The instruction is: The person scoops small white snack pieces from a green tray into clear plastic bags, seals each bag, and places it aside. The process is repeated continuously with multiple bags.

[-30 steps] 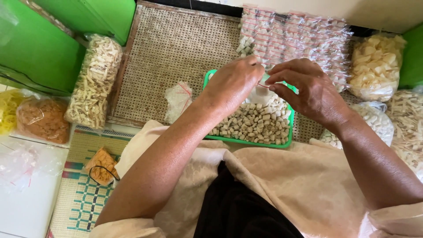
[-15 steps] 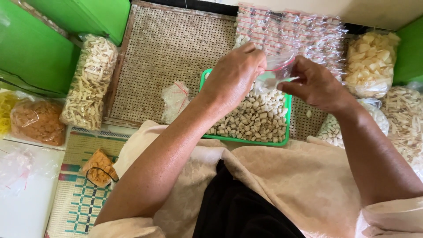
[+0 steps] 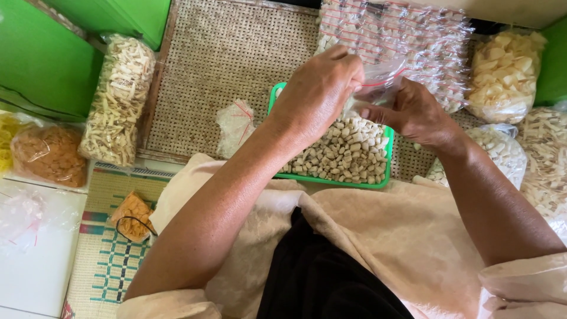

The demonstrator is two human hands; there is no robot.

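Floor: woven cane mat under everything, green panels along the far left edge.
Far left: clear bag of orange crisps, lying beside a white board.
Left of centre: long clear bag of pale stick snacks, lying lengthwise on the edge of the mat.
Near left knee: small orange packet on a patterned green-and-cream mat.
Centre: green tray heaped with small pale cubes, just beyond the lap in cream cloth.
Left hand: raised over the tray, fingers pinched shut on the top edge of a small clear bag.
Small clear bag: held in the air above the tray, between both hands.
Right hand: just right of the bag, fingers gripping its other side.
Behind: sheet of filled clear packets, red-striped.
Far right: bag of pale crackers, further bags of pale snacks below it.
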